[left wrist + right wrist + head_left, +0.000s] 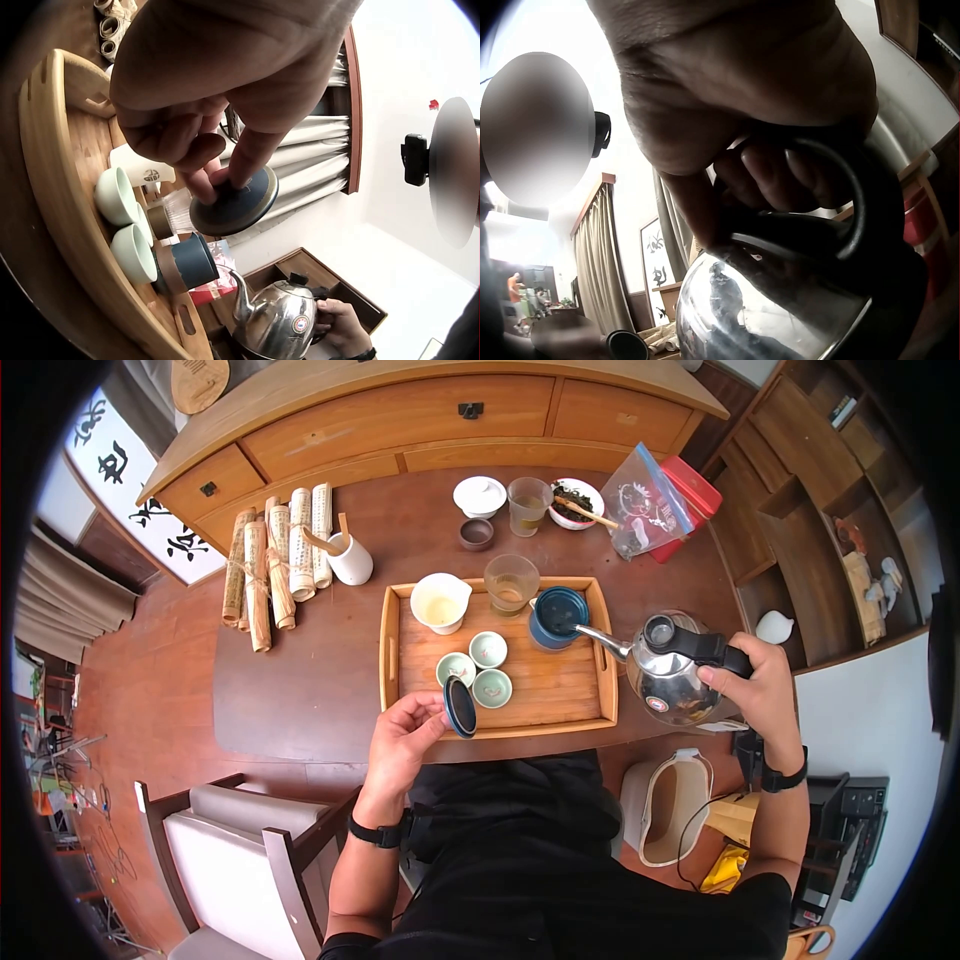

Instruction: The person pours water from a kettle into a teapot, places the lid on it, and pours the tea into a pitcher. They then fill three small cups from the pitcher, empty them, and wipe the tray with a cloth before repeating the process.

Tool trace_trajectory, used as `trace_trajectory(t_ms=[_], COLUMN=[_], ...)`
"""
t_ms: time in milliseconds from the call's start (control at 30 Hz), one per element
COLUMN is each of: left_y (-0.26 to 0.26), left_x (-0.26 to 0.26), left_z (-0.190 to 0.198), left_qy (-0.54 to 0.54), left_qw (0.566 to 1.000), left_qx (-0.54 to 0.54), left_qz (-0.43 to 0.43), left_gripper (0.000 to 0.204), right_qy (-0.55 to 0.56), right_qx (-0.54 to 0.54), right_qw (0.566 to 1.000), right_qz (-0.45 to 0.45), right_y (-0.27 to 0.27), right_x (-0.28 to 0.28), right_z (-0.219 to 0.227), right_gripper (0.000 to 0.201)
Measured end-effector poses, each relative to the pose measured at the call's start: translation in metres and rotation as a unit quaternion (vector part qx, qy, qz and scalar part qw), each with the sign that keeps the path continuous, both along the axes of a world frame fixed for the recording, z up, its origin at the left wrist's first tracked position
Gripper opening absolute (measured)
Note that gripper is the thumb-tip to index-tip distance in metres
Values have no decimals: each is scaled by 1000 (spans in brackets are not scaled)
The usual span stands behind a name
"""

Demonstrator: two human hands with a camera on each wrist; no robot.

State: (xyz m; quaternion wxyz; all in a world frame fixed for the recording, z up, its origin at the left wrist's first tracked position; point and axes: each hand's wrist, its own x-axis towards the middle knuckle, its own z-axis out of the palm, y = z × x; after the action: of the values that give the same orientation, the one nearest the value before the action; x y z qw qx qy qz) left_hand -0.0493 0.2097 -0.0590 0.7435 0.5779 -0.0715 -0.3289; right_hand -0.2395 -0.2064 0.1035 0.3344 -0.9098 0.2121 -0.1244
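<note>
My right hand (pixel 757 688) grips the black handle of a shiny metal kettle (pixel 672 678). Its spout points left, with the tip over the rim of a blue teapot (pixel 560 622) that stands uncovered at the right of a wooden tray (pixel 560 712). Between thumb and fingers of my left hand (pixel 408 735) is a dark blue lid (pixel 238 206), tilted on edge over the tray's front. Three pale green cups (pixel 491 688) sit close behind it. A white pitcher (pixel 440 603) and a clear glass (pixel 512 584) stand at the tray's back.
Behind the tray are a small dark cup (pixel 476 534), a white lidded bowl (pixel 480 496), another glass (pixel 529 507) and a bowl of tea leaves (pixel 577 504). Bamboo scrolls (pixel 276 555) and a white tool holder (pixel 351 560) lie to the left. Below right stands a bin (pixel 670 808).
</note>
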Motion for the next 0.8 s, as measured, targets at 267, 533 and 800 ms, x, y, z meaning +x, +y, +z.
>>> trace_trajectory(t_ms=[267, 533, 800], left_y=[1, -2, -3], left_x=[0, 1, 1], left_z=[-1, -2, 5], left_qy=[3, 2, -13], left_qw=[1000, 1000, 1000], left_qx=[15, 1, 19], left_qz=[10, 3, -1], left_gripper=[21, 21, 22], right_qy=[-10, -16, -219], right_qx=[22, 48, 220], right_qw=[999, 998, 949], right_qz=[-34, -40, -52], right_y=[0, -8, -31], right_x=[5, -13, -30], right_z=[-4, -18, -88], right_gripper=[38, 35, 33])
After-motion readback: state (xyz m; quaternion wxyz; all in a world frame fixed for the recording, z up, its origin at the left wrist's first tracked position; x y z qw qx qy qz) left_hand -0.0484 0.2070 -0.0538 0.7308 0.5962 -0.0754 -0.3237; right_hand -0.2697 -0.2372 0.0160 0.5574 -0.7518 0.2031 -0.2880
